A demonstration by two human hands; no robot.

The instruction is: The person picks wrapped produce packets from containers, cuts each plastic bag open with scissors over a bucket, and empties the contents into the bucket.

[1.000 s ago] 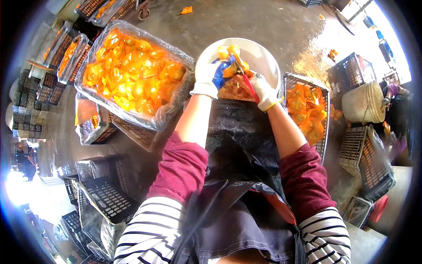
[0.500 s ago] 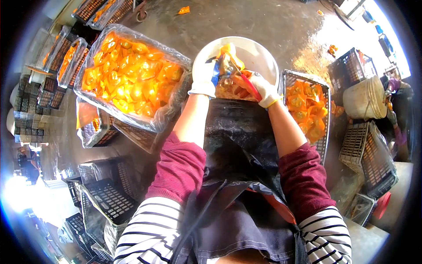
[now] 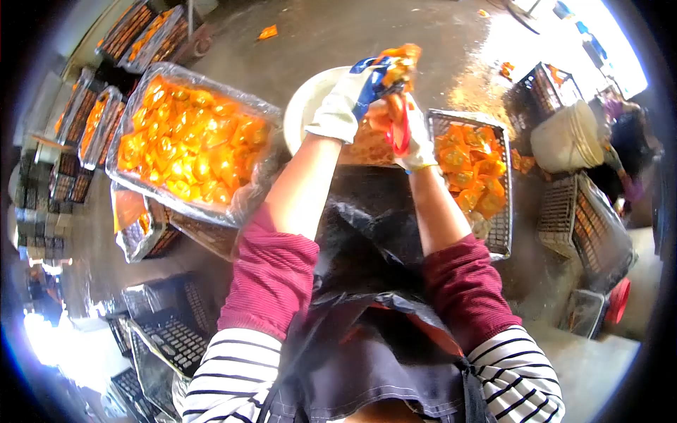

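My left hand (image 3: 350,104), in a white glove with a blue palm, is closed on a crumpled, shiny orange plastic packet (image 3: 402,58), raised over the far side of a white tub (image 3: 295,116). Close beside it, my gloved right hand (image 3: 417,137) grips red-handled scissors (image 3: 401,134); their blades are hidden against the packet and left glove. Below the hands, the tub holds a pale orange-brown mass (image 3: 367,148). To the left, a plastic-lined crate (image 3: 116,151) is heaped with glossy orange packets (image 3: 190,141). Flatter orange packets (image 3: 469,166) lie in a dark crate (image 3: 505,204) at right.
More lined crates (image 3: 95,123) stand at the far left, and black crates (image 3: 173,331) at lower left. On the right are a white bucket (image 3: 564,137), stacked crates (image 3: 585,225) and another person (image 3: 631,141). Orange scraps (image 3: 268,32) lie on the wet floor.
Both hands have lifted up and away from inside the tub, carrying the packet and scissors to its far right side. The view has shifted slightly.
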